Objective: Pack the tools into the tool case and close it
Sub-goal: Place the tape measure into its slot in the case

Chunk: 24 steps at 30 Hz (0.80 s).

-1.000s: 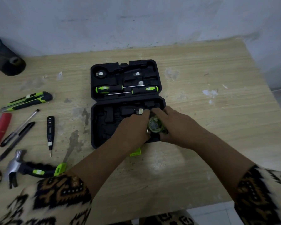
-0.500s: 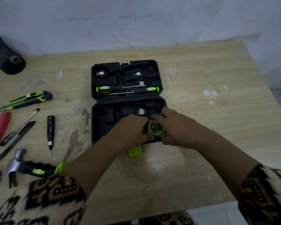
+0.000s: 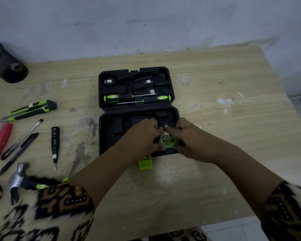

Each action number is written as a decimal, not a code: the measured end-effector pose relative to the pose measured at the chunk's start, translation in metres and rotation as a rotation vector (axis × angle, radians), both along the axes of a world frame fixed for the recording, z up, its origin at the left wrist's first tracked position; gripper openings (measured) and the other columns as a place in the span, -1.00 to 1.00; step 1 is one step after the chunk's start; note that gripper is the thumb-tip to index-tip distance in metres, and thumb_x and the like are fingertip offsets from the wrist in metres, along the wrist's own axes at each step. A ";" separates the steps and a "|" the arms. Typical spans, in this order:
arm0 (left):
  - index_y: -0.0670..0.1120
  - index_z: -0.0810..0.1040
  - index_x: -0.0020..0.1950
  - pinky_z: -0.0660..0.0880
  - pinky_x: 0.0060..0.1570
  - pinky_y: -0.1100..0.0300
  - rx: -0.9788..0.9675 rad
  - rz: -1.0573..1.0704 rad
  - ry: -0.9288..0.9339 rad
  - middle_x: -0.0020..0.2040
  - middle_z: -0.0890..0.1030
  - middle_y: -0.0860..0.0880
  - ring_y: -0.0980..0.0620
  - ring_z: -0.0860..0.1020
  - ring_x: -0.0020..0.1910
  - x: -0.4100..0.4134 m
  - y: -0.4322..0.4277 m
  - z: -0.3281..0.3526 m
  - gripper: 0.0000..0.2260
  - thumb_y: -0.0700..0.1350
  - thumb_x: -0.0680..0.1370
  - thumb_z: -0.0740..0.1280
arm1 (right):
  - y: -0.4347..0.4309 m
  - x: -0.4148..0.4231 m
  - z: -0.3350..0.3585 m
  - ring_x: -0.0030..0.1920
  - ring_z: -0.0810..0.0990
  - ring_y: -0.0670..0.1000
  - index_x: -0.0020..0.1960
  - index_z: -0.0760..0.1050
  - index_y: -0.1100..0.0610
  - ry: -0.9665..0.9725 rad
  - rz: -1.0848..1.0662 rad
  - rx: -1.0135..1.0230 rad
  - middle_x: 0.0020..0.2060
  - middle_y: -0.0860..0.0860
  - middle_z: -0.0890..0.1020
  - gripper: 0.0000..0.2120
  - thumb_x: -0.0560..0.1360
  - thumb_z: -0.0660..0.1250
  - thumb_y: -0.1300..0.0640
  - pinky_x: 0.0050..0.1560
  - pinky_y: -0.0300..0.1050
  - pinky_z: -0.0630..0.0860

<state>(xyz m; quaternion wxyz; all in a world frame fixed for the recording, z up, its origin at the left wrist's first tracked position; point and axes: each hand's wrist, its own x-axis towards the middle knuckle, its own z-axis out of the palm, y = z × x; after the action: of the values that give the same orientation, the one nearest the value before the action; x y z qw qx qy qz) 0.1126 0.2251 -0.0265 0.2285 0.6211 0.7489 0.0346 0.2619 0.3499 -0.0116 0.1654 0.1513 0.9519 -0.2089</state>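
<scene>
Grip on 1 tape measure (image 3: 167, 140): left hand (image 3: 142, 136), right hand (image 3: 187, 138); 2 screwdrivers (image 3: 123, 97) stowed.

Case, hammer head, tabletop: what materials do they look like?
Case: matte black moulded plastic, by its formed recesses. Hammer head: bare metal, grey sheen, probably steel. Tabletop: wood-grain laminate or veneer, likely; pale patches look chipped.

Head-worn camera looks steeply down, close over the table (image 3: 215, 119), wall (image 3: 146, 23) beyond.
</scene>
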 end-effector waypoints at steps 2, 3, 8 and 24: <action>-0.04 0.35 0.48 0.42 0.12 0.05 0.010 -0.019 0.030 0.17 0.42 -0.05 -0.03 0.35 0.18 -0.001 0.000 0.000 -0.36 0.26 0.50 0.30 | 0.004 0.000 -0.003 0.00 0.38 -0.03 0.49 0.30 0.00 0.058 -0.163 -0.106 0.03 0.01 0.30 -0.36 0.47 0.45 0.07 0.04 -0.21 0.38; -0.04 0.35 0.48 0.42 0.11 0.07 0.015 -0.029 0.040 0.17 0.42 -0.04 -0.03 0.35 0.18 -0.001 0.000 -0.001 -0.36 0.27 0.50 0.29 | 0.005 -0.001 -0.005 -0.02 0.37 -0.04 0.44 0.39 0.00 0.089 -0.244 -0.148 -0.01 0.01 0.31 -0.40 0.44 0.48 0.07 -0.03 -0.28 0.33; -0.06 0.32 0.50 0.38 0.09 0.13 0.045 -0.051 0.034 0.20 0.43 -0.04 -0.02 0.35 0.18 -0.002 -0.004 -0.003 -0.36 0.25 0.52 0.27 | 0.006 -0.004 -0.007 -0.07 0.34 -0.06 0.40 0.44 -0.02 0.094 -0.311 -0.182 -0.18 -0.07 0.31 -0.46 0.45 0.46 0.01 -0.21 -0.33 0.24; -0.07 0.59 -0.06 0.42 -0.28 0.21 -0.047 0.422 -0.432 -0.23 0.54 0.08 0.13 0.49 -0.26 -0.021 0.013 0.000 -0.65 0.06 0.32 0.58 | -0.004 0.007 -0.013 -0.34 0.50 -0.21 0.38 0.44 -0.16 0.068 -0.507 -0.386 -0.27 -0.22 0.51 -0.49 0.47 0.45 0.06 0.24 0.19 0.49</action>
<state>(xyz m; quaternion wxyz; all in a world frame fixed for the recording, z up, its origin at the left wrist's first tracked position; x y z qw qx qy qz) 0.0914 0.2380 -0.0267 0.3847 0.4246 0.7959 0.1955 0.2692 0.3457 -0.0243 0.1016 0.3423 0.8317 -0.4252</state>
